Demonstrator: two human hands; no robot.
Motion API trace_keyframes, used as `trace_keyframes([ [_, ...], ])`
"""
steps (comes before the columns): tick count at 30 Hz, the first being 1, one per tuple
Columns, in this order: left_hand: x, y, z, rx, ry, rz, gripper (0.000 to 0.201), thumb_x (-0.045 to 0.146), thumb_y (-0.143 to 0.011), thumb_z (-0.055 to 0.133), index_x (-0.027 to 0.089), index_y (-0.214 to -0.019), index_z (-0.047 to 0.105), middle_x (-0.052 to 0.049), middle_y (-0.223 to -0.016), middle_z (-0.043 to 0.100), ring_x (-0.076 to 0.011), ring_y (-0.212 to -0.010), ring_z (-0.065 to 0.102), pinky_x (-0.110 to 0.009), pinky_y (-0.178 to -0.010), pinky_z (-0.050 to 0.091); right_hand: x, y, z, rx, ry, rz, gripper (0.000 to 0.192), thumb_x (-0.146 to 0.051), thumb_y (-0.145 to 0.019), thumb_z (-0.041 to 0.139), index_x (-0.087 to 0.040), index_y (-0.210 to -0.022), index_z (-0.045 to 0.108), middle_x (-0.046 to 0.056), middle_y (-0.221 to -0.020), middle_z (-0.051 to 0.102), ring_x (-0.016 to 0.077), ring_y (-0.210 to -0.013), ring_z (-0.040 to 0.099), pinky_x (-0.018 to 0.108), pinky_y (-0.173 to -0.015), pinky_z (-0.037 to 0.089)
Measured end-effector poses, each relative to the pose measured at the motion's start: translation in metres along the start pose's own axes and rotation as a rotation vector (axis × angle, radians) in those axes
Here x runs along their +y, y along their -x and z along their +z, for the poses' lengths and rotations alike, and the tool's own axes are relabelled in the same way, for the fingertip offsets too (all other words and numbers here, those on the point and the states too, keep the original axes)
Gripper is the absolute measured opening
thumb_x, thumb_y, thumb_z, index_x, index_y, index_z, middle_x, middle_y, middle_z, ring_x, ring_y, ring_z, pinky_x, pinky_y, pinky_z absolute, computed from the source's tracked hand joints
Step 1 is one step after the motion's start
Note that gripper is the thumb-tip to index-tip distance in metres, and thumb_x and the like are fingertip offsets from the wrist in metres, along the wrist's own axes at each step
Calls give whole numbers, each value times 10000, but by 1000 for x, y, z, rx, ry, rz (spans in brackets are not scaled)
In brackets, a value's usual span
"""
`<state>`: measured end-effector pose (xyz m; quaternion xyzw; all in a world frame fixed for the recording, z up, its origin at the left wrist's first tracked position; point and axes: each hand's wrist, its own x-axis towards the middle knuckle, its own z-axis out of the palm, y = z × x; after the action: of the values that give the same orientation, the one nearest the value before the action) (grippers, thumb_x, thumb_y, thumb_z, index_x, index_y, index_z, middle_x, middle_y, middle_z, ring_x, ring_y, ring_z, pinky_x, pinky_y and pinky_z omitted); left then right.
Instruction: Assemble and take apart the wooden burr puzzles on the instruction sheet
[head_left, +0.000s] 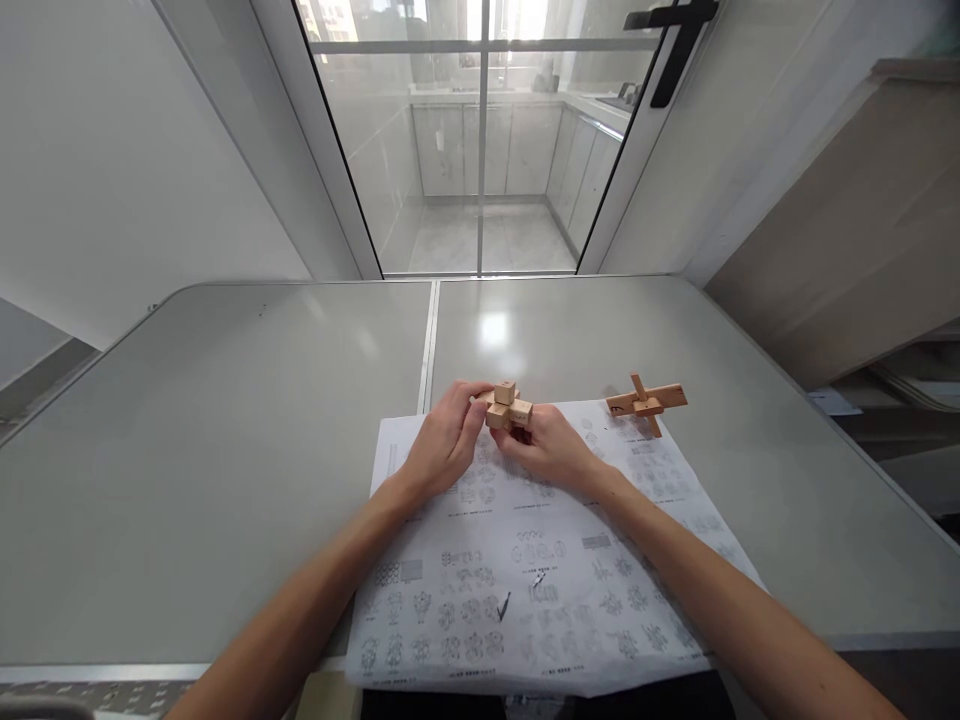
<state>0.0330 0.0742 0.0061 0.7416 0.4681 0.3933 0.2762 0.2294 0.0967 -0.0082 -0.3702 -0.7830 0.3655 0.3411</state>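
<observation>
A: While both hands meet over the far edge of the printed sheet (517, 560), what exactly is each one doing?

B: The left hand (442, 445) has its thumb and fingertips pinched on the left end of the small wooden block puzzle (506, 405). The right hand (551, 450) is curled around it from the right and below, fingers pressed to the underside. Neither hand is spread flat.

A: And where does the puzzle sit against the sheet?

B: Lifted just above the sheet's far edge, near its middle, held between the two hands rather than resting on the table (225, 450).

A: Which way does it run?

B: Its longest bar lies roughly left to right, end to end between the hands, with one short block standing up on top. So each hand has an end of that bar within its grip; the left hand is on the bar's end, the right cradles the body.

A: Anything else close by?

B: A second wooden cross piece (646, 402) lies beyond the sheet's far right corner, well nearer the right hand, untouched.
</observation>
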Motion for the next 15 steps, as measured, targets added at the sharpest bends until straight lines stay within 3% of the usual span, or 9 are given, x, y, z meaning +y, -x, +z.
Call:
trace_keyframes([
  [6, -2, 0, 0, 5, -21, 55, 425, 448, -1161, 280, 225, -1267, 625, -93, -1221, 661, -204, -1004, 676, -369, -913, 566, -4, 0, 0, -8, 33, -14, 271, -244, -897, 563, -230, -692, 387, -51, -602, 436, 114, -556, 363, 268, -552, 326],
  [15, -1, -1, 0, -8, 2, 34, 415, 457, -1154, 305, 224, -1260, 631, -93, -1178, 675, -209, -970, 673, -370, -888, 570, -2, 0, 0, -6, 62, -29, 281, -248, -916, 560, -229, -699, 383, -54, -599, 434, 113, -552, 358, 269, -559, 327],
])
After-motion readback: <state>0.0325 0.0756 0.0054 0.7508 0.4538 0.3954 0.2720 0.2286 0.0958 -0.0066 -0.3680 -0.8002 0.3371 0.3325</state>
